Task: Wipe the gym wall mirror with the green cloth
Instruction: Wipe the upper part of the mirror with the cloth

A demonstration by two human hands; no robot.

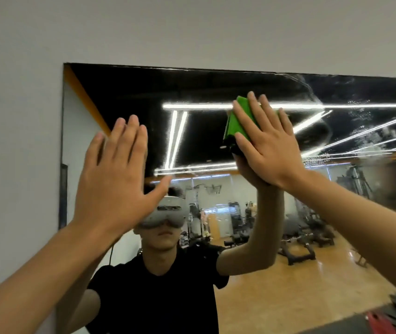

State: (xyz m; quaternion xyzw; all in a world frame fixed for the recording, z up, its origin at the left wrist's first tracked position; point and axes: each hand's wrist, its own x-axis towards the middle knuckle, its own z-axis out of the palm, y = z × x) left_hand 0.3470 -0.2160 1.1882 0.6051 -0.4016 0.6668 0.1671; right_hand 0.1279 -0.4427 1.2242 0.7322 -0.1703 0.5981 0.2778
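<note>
Your right hand (267,143) flat, fingers straight and spread, pressing folded green cloth (238,124) against mirror (216,88) near top edge, about 1 o'clock from view centre. Your left hand (115,179) open too, holding nothing, raised at 9 o'clock; contact with glass unclear. Press evenly with palm, overlap strokes, work toward streaks (341,100) at 2 o'clock. Cloth bright green, dark layer at lower edge; glass there looks smeared, spotted.

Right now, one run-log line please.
right hand: flat, pressing green cloth on wall mirror | left hand: open, raised | wet streaks: upper right
</note>
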